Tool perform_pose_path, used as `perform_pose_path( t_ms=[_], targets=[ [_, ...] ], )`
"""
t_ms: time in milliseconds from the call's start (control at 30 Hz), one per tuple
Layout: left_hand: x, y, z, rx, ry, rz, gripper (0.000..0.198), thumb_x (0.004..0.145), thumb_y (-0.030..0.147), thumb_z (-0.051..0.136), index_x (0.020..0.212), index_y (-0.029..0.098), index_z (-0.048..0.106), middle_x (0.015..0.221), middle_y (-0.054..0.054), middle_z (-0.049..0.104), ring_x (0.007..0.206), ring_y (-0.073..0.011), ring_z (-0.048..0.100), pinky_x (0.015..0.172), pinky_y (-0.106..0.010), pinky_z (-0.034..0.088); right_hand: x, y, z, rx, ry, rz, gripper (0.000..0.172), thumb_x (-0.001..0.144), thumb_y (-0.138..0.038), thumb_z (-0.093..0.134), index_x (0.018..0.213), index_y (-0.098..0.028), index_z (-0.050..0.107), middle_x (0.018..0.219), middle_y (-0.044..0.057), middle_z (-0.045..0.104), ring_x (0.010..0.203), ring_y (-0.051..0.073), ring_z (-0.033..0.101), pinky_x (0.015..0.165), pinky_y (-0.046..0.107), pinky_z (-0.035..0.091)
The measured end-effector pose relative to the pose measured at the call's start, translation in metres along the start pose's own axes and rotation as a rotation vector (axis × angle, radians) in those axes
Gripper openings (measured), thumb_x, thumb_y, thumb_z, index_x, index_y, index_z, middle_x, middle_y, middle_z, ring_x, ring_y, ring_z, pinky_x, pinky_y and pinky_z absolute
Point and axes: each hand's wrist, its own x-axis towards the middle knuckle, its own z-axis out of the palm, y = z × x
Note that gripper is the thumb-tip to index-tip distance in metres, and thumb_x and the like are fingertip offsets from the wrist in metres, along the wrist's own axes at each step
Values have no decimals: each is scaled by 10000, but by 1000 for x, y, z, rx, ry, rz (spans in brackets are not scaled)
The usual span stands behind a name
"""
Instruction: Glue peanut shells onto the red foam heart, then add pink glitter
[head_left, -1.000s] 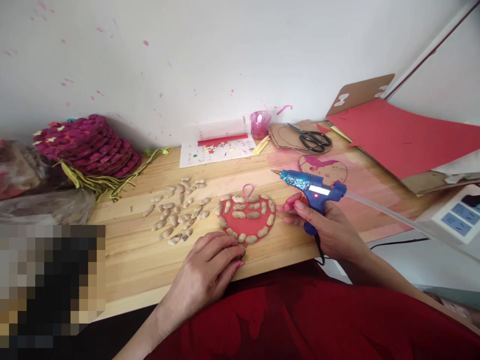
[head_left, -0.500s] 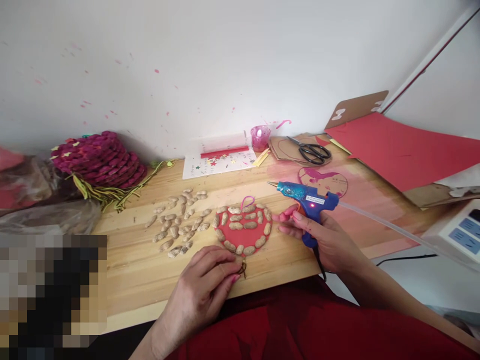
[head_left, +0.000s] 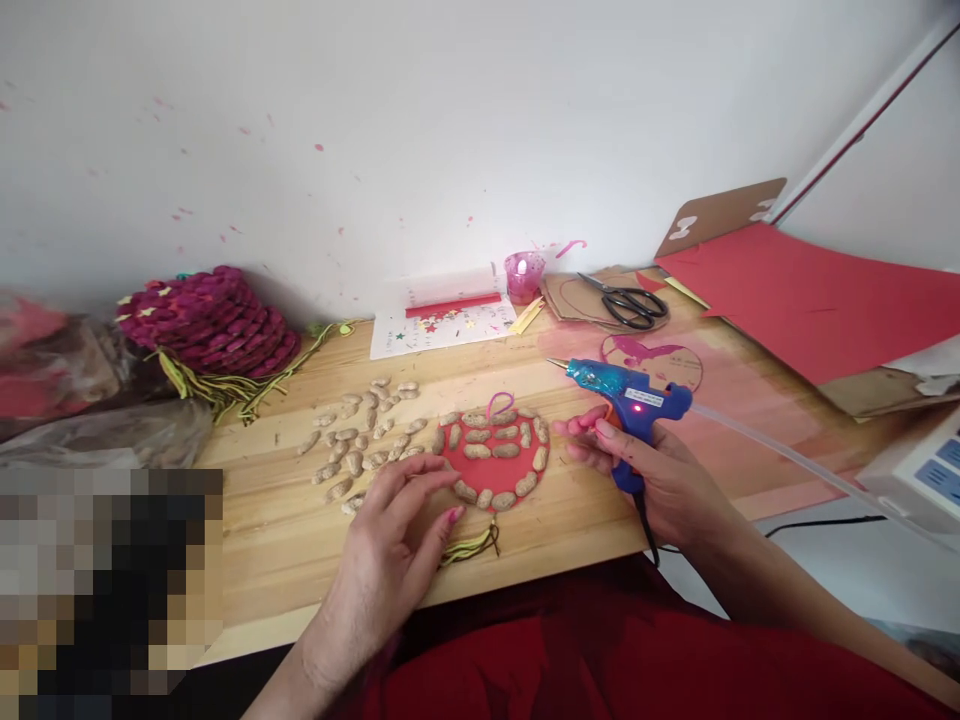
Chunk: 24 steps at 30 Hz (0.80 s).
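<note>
My right hand (head_left: 637, 455) grips a blue glue gun (head_left: 626, 395) by its handle; a red light glows on its side and the metal nozzle points left. A round red card (head_left: 495, 476) lies on the table, edged with peanuts (head_left: 505, 501) and with more peanuts laid inside. At its top is a purple loop (head_left: 501, 402), at its bottom a yellow-green tassel (head_left: 471, 546). My left hand (head_left: 401, 520) hovers by the card's lower left edge with fingers apart, holding nothing that shows. Loose peanuts (head_left: 355, 462) are spread just beyond it.
A stack of purple peanut pieces with tassels (head_left: 217, 325) stands at left beside plastic bags (head_left: 82, 370). Behind are star-strewn paper (head_left: 442, 327), a purple cup (head_left: 523, 277) and black scissors (head_left: 634, 306). Red sheets (head_left: 817, 300) and a power strip (head_left: 926, 465) are at right.
My left hand has let go of the tassel at the card's bottom and moved left and up, its fingers opening. The glue gun stays in my right hand.
</note>
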Motion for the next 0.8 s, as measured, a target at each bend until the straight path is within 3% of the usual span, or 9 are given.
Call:
perform_pose_path(
  t_ms=[233,433,533,600,700,800],
  targets=[
    [-2,-1,6,9,-49,-7,306,946,222,629,1250,252,640,1272,-112,623,1217,-257,610,1019,-454,552,-1,-1,1,-38,-55,11,260,716,-427,891,855,-252,760,1007,28,802,964,227,759,893,347,619],
    [0,3,-6,-1,-98,27,286,961,220,609,1241,260,656,1230,-103,655,1170,-250,635,965,-416,570,-5,-1,-4,-107,-47,-11,258,749,-448,863,894,-260,761,990,38,794,961,237,747,849,355,621],
    [27,3,-13,54,-59,116,251,962,192,597,1189,253,685,1179,-86,668,1114,-238,637,952,-409,551,-4,-1,-3,-122,-47,-20,268,745,-455,864,902,-263,763,996,37,790,952,233,742,879,367,611],
    [55,1,-13,114,-95,161,264,970,154,550,1161,248,707,1119,-79,671,1064,-237,621,931,-424,529,-3,-1,-2,-123,-49,-23,270,739,-456,867,898,-262,767,982,33,787,927,223,741,887,365,606],
    [95,-6,1,213,-169,169,369,958,98,477,1162,257,741,1087,-96,665,1019,-264,592,907,-479,498,-3,-1,0,-98,-40,-11,271,716,-448,883,874,-261,768,961,26,789,891,217,746,885,364,604],
    [115,-16,20,339,-247,117,373,935,118,496,1094,299,781,1076,-111,667,983,-297,565,841,-497,477,-4,0,0,-90,-47,-8,280,706,-444,892,876,-258,769,963,19,791,895,210,749,895,350,594]
  ],
)
